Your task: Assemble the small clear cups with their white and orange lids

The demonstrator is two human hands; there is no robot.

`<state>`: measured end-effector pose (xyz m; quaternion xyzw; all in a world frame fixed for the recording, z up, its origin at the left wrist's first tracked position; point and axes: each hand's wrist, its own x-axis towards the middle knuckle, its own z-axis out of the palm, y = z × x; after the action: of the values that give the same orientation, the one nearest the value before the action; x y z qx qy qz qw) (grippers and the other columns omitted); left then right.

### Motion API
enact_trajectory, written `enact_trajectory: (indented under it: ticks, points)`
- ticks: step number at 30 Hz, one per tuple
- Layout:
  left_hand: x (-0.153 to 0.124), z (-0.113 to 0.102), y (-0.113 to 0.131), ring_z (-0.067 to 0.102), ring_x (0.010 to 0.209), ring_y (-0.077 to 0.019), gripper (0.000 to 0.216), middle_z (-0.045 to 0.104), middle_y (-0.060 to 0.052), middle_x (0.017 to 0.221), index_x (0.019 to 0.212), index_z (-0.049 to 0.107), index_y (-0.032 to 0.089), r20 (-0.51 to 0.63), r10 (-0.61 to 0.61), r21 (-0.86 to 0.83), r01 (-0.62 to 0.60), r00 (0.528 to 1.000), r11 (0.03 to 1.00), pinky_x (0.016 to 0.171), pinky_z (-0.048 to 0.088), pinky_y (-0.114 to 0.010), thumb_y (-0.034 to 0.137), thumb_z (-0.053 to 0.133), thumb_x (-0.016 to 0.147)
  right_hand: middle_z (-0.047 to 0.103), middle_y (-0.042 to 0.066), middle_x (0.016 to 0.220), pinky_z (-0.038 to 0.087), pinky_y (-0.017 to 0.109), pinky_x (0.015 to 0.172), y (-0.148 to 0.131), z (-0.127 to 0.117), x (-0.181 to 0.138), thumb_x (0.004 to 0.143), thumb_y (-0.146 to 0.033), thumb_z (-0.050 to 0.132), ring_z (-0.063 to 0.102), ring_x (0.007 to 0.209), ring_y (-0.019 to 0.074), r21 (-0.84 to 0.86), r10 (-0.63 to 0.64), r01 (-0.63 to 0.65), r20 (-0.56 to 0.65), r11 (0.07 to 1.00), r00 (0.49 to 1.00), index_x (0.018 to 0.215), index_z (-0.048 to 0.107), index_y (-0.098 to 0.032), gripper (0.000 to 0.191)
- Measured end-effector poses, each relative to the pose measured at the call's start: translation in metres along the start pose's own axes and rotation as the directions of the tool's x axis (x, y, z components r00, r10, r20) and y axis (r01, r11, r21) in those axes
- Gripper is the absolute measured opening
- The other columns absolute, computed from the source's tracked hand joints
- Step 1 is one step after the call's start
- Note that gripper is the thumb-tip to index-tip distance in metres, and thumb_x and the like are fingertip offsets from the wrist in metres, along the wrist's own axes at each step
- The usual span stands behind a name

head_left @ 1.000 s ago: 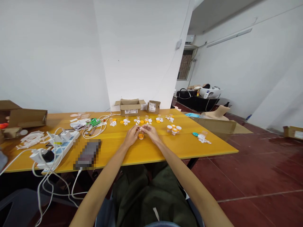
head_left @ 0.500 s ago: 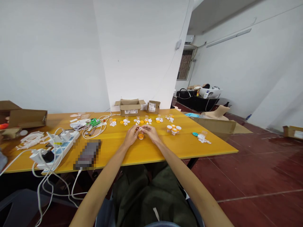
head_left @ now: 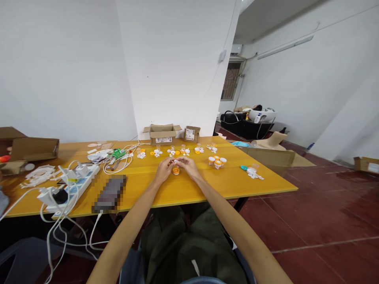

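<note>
My left hand [head_left: 164, 169] and my right hand [head_left: 189, 165] meet over the middle of the table, fingertips pinched together on a small white piece [head_left: 175, 161] with dark marks. The piece is too small to name more exactly. Just below the fingers stands a small orange-topped jar [head_left: 176, 171], not gripped by either hand. Beyond the hands runs a row of small piles: white pieces [head_left: 158, 152] with dark marks, orange lids [head_left: 177, 152] and clear cups [head_left: 183, 146]. Right of my right hand stand several closed jars [head_left: 217, 162] with white and orange lids.
At the table's right lie a teal ring [head_left: 244, 168] and white pieces [head_left: 254, 173]. Cardboard boxes [head_left: 163, 136] stand along the wall. On the left are a power strip [head_left: 77, 189] with tangled white cables, a dark phone [head_left: 109, 193] and a green packet [head_left: 119, 153].
Both hands stay over the orange-topped jar, the white piece still between the fingertips. Only slight finger movement shows.
</note>
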<state>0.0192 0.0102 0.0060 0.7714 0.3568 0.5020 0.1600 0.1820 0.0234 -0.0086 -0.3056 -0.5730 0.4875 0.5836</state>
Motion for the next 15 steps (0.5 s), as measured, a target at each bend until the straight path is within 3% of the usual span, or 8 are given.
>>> enact_trajectory:
  ticks: [15]
  points:
    - [0.0008,0.0011,-0.0038,0.072,0.086,-0.0196,0.013,0.078,-0.004,0.094,0.093,0.074,0.021,-0.026,-0.064,-0.195,0.058,0.998,0.979,0.083,0.058,-0.035,0.03,0.068,0.085,0.074,0.002,0.082,0.059,0.037,0.076,0.0006,0.001,0.0003,0.057,-0.051,0.087,0.069,0.078,0.0212,-0.008,-0.028,0.028,0.002,1.0,1.0,0.079,0.074,-0.023,0.037]
